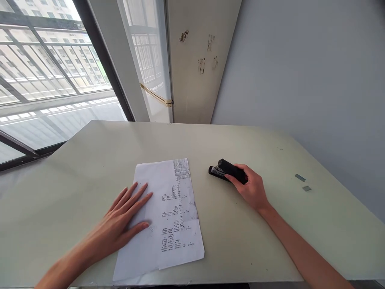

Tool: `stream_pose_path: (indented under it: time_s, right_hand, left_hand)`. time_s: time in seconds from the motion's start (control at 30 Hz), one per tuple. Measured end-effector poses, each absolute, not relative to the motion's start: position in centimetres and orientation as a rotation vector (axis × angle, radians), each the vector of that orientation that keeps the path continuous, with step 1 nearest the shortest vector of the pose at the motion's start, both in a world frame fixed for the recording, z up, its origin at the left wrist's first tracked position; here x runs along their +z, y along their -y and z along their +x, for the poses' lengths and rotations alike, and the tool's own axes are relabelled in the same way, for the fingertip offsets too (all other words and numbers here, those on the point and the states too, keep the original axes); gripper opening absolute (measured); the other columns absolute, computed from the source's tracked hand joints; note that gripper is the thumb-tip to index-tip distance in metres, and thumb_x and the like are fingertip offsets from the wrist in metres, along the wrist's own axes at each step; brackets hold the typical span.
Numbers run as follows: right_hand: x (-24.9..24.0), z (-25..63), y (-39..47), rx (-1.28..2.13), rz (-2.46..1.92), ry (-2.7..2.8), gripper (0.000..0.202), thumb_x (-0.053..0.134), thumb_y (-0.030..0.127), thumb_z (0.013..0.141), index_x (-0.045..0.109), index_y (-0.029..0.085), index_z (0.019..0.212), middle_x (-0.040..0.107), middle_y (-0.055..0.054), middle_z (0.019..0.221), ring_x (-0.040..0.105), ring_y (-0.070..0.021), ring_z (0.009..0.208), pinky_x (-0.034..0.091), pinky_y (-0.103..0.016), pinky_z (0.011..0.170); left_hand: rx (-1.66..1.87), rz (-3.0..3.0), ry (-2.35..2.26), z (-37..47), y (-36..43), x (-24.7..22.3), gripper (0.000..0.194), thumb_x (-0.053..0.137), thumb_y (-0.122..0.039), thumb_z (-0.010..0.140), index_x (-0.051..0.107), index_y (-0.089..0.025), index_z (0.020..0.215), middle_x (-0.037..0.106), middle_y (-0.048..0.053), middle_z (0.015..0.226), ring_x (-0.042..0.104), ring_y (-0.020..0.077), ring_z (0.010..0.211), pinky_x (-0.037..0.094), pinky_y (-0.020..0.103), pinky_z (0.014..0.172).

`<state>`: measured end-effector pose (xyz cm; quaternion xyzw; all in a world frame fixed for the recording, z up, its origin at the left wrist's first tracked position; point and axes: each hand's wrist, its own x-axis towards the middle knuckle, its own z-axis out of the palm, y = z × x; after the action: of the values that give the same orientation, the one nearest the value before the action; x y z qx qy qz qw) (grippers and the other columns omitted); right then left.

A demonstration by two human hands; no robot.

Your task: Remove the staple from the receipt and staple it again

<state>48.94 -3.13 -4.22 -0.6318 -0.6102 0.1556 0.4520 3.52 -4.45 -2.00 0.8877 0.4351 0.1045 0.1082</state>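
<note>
Printed sheets of paper [177, 208] lie near the front of the table, with dark text on their right half. My left hand [128, 214] rests flat on the left part of the sheets, fingers spread and holding nothing. A black stapler [233, 170] is to the right of the paper, its front end pointing left and its jaws apart. My right hand [251, 186] grips the rear of the stapler, thumb on the near side. A gap of bare table separates the stapler from the paper.
The pale table [240, 241] reaches back to a fridge [195, 88] with a gold handle. Two small grey strips [300, 177] are stuck on the table at the right. A grey wall [300, 72] borders the right side, and a window [45, 60] is at the left.
</note>
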Motion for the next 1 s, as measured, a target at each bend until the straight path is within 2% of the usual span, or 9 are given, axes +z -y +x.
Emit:
stream_pose_path:
  time_s: [0.17, 0.27, 0.4, 0.47, 0.53, 0.63, 0.7, 0.8, 1.0]
  right_hand:
    - [-3.6, 48.7, 3.3, 0.332, -1.479, 1.57, 0.03, 0.07, 0.053, 0.096, 0.066, 0.027, 0.111, 0.074, -0.004, 0.095, 0.068, -0.0222, 0.078, 0.058, -0.036, 0.064]
    - [-3.1, 48.9, 3.3, 0.236, -1.438, 1.609, 0.026, 0.066, 0.051, 0.099, 0.064, 0.028, 0.112, 0.074, -0.004, 0.096, 0.069, -0.0235, 0.082, 0.06, -0.039, 0.069]
    - [-2.3, 49.6, 3.1, 0.086, -1.468, 1.521, 0.027, 0.064, 0.051, 0.1, 0.063, 0.029, 0.116, 0.075, -0.006, 0.103, 0.071, -0.0257, 0.089, 0.061, -0.041, 0.076]
    - [-2.0, 50.0, 2.9, 0.034, -1.476, 1.473, 0.027, 0.064, 0.05, 0.1, 0.063, 0.028, 0.115, 0.075, -0.007, 0.104, 0.072, -0.0259, 0.091, 0.061, -0.041, 0.078]
    - [-1.8, 50.3, 2.7, -0.007, -1.463, 1.457, 0.025, 0.064, 0.048, 0.1, 0.063, 0.027, 0.114, 0.075, -0.007, 0.104, 0.072, -0.0256, 0.091, 0.061, -0.041, 0.079]
    - [-1.7, 50.7, 2.4, -0.042, -1.462, 1.467, 0.022, 0.066, 0.045, 0.1, 0.063, 0.028, 0.113, 0.076, -0.006, 0.103, 0.073, -0.0255, 0.093, 0.061, -0.042, 0.08]
    - [-1.7, 50.9, 2.3, -0.051, -1.47, 1.476, 0.022, 0.067, 0.045, 0.099, 0.063, 0.028, 0.113, 0.076, -0.005, 0.102, 0.073, -0.0253, 0.093, 0.061, -0.042, 0.081]
    - [-1.7, 50.9, 2.3, -0.051, -1.454, 1.483, 0.021, 0.067, 0.043, 0.1, 0.063, 0.028, 0.113, 0.075, -0.005, 0.101, 0.072, -0.0246, 0.092, 0.061, -0.041, 0.082]
    - [-1.6, 50.6, 2.4, -0.027, -1.44, 1.502, 0.019, 0.067, 0.04, 0.1, 0.063, 0.027, 0.115, 0.075, -0.004, 0.101, 0.072, -0.0234, 0.091, 0.06, -0.04, 0.082]
  left_hand:
    - [0.283, 2.727, -1.205, 8.9, 2.7, -2.2, 0.073, 0.053, -0.057, 0.105, 0.022, -0.04, 0.169, 0.025, 0.002, 0.175, 0.018, 0.037, 0.162, 0.016, 0.066, 0.13]
    - [0.3, 2.739, -1.139, 15.1, 0.6, -2.2, 0.068, 0.049, -0.056, 0.107, 0.03, -0.034, 0.168, 0.027, 0.006, 0.174, 0.019, 0.0364, 0.162, 0.015, 0.066, 0.13]
    - [0.318, 2.772, -0.963, 25.1, -2.2, -2.7, 0.066, 0.047, -0.053, 0.108, 0.043, -0.016, 0.162, 0.034, 0.016, 0.171, 0.022, 0.0389, 0.162, 0.016, 0.065, 0.13]
    - [0.379, 2.779, -0.861, 29.9, -3.0, -3.1, 0.062, 0.049, -0.049, 0.107, 0.048, -0.015, 0.158, 0.042, 0.018, 0.167, 0.03, 0.0397, 0.159, 0.014, 0.067, 0.13]
    - [0.466, 2.744, -0.769, 34.0, -3.2, -3.5, 0.051, 0.052, -0.045, 0.105, 0.058, -0.017, 0.147, 0.058, 0.018, 0.154, 0.043, 0.0385, 0.151, 0.016, 0.065, 0.13]
    - [0.511, 2.662, -0.698, 38.5, -2.9, -4.3, 0.036, 0.055, -0.031, 0.1, 0.067, -0.016, 0.13, 0.072, 0.018, 0.131, 0.059, 0.0384, 0.134, 0.034, 0.062, 0.121]
    - [0.516, 2.636, -0.665, 40.1, -2.7, -4.7, 0.031, 0.054, -0.024, 0.097, 0.068, -0.016, 0.124, 0.073, 0.018, 0.126, 0.062, 0.0385, 0.126, 0.045, 0.058, 0.111]
    - [0.519, 2.627, -0.609, 40.2, -2.8, -4.8, 0.026, 0.05, -0.018, 0.096, 0.069, -0.016, 0.113, 0.075, 0.017, 0.119, 0.066, 0.035, 0.117, 0.05, 0.051, 0.102]
    - [0.598, 2.665, -0.412, 36.9, -3.4, -4.3, 0.026, 0.051, -0.028, 0.101, 0.073, -0.017, 0.109, 0.076, 0.013, 0.119, 0.066, 0.0309, 0.119, 0.046, 0.047, 0.113]
